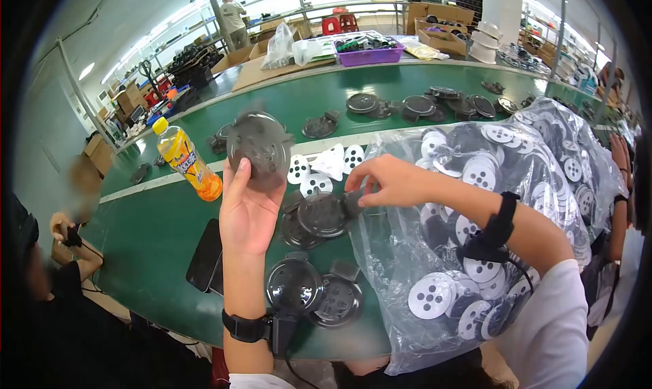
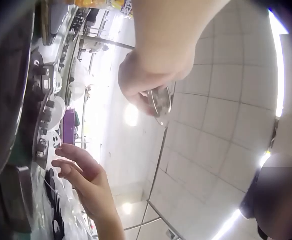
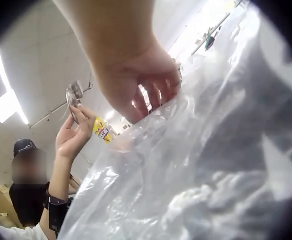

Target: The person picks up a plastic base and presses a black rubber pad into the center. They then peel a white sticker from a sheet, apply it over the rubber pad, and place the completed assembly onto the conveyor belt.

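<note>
A round dark part (image 1: pixel 259 150), blurred in the head view, is gripped upright by the left hand (image 1: pixel 250 216), thumb across its face; the right wrist view shows the same part (image 3: pixel 74 97) edge-on. The right hand (image 1: pixel 390 180) has its fingers bent at the right end of a pile of dark round parts (image 1: pixel 320 214); whether it pinches one is hard to tell there, but in the left wrist view the right hand (image 2: pixel 88 185) has fingers apart with nothing visible between them. Two more dark parts (image 1: pixel 294 285) lie nearer the table's front edge. White discs with holes (image 1: pixel 316 184) lie behind the pile.
A large clear bag of white discs (image 1: pixel 431 296) covers the table's right side. An orange drink bottle (image 1: pixel 189 159) stands left of the left hand, with a black phone (image 1: pixel 204 256) nearer. Farther back are several dark parts (image 1: pixel 418 106) and a purple crate (image 1: pixel 369 55).
</note>
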Motion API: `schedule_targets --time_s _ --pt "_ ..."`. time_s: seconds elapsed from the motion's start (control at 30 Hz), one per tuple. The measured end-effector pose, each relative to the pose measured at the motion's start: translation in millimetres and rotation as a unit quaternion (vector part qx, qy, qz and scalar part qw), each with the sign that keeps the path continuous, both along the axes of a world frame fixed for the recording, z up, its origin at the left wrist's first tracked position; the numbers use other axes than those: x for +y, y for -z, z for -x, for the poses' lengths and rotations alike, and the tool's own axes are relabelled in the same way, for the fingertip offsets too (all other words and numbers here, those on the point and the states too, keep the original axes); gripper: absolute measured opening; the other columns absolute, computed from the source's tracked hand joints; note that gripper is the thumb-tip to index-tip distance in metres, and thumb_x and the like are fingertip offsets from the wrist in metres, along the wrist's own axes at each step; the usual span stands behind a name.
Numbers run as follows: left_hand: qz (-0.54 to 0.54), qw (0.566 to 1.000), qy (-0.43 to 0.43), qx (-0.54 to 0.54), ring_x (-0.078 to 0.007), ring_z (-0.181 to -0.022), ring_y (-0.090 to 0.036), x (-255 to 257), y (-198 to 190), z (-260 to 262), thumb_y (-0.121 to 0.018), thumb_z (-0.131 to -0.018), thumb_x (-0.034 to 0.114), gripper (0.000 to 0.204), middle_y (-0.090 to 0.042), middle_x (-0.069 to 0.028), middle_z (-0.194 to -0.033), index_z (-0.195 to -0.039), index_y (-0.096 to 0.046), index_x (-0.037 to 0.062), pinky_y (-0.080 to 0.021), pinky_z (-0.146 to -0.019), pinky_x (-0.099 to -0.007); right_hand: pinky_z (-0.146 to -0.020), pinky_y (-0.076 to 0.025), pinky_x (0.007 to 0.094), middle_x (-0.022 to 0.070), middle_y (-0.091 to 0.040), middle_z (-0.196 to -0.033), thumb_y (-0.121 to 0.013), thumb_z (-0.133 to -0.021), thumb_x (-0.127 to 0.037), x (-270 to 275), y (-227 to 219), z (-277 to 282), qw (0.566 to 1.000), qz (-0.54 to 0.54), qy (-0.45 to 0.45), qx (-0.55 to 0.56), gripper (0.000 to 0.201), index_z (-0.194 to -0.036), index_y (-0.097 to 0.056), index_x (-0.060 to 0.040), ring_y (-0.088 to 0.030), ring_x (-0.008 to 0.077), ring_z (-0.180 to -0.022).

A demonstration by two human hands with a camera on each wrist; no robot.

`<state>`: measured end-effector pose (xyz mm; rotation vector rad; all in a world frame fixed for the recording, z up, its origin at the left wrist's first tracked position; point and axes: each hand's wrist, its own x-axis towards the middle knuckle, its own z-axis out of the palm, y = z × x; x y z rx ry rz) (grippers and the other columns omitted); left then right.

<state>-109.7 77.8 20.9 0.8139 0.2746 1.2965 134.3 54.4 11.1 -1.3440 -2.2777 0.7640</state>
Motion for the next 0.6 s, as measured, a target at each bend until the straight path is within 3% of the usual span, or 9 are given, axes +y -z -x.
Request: schedule_targets --time_s 0.03,0.13,0.3,0.4,0.53,0.6 --pt "-0.011 1.000 -0.020 -0.020 -0.0173 -0.098 -0.057 -1.4 -2.7 -1.6 -0.052 -0.087 0.011 0.023 -0.058 -0.0070 -0.108 -0.110 -0.050 0.0092 -0.050 -0.080 -0.0308 -0.070 -0.048 0.0328 0.0100 -0.063 -0.090 -0.064 -0.071 -0.017 7.3 6.0 3.9 1.000 -0.019 0.014 0.004 0.028 -0.096 -0.061 -0.0041 -0.061 0.0207 -0.075" --pt "-0.049 0.995 -0.082 0.007 -0.0207 -0.099 -0.057 0.8 -6.7 2.5 -0.053 -0.086 0.007 0.027 -0.056 -0.0097 -0.109 -0.112 -0.048 0.0046 -0.049 -0.084 -0.0334 -0.071 -0.048 0.0331 0.0098 -0.063 -0.091 -0.064 -0.069 -0.017 35.9 6.7 7.3 0.995 -0.060 0.076 -0.029 0.029 -0.095 -0.061 -0.0044 -0.061 0.0224 -0.079" --pt "-0.056 0.992 -0.104 0.033 -0.0227 -0.108 -0.050 3.8 -2.3 4.8 -0.055 -0.080 -0.003 0.039 -0.051 -0.0116 -0.115 -0.117 -0.044 0.0006 -0.043 -0.094 -0.0372 -0.074 -0.047 0.0349 0.0104 -0.063 -0.088 -0.067 -0.066 -0.020 74.8 17.7 5.9 0.977 -0.145 0.113 -0.112 0.032 -0.093 -0.061 -0.0043 -0.060 0.0259 -0.085" --pt "-0.046 0.992 -0.117 -0.001 -0.0231 -0.105 -0.051 8.9 0.8 6.9 -0.053 -0.079 -0.004 0.037 -0.052 -0.0116 -0.115 -0.115 -0.046 0.0010 -0.044 -0.093 -0.0380 -0.073 -0.048 0.0341 0.0114 -0.063 -0.087 -0.067 -0.065 -0.019 86.5 16.3 -1.6 0.984 -0.116 0.126 -0.049 0.032 -0.092 -0.062 -0.0035 -0.061 0.0258 -0.083" --pt "-0.007 0.993 -0.118 -0.031 -0.0227 -0.103 -0.053 12.0 2.3 12.1 -0.052 -0.080 0.001 0.033 -0.054 -0.0102 -0.112 -0.112 -0.049 0.0025 -0.045 -0.090 -0.0387 -0.071 -0.049 0.0325 0.0106 -0.063 -0.080 -0.068 -0.063 -0.018 105.7 13.6 -25.3 0.970 -0.178 0.153 -0.062 0.027 -0.086 -0.063 -0.0029 -0.062 0.0255 -0.077" --pt "0.043 0.989 -0.132 -0.056 -0.0218 -0.102 -0.054 7.6 -3.5 17.7 -0.052 -0.080 0.008 0.029 -0.056 -0.0086 -0.107 -0.109 -0.052 0.0032 -0.046 -0.087 -0.0383 -0.067 -0.049 0.0307 0.0089 -0.063 -0.075 -0.068 -0.064 -0.017 107.1 10.5 -36.9 0.960 -0.222 0.163 -0.053 0.023 -0.082 -0.064 -0.0031 -0.062 0.0215 -0.073"
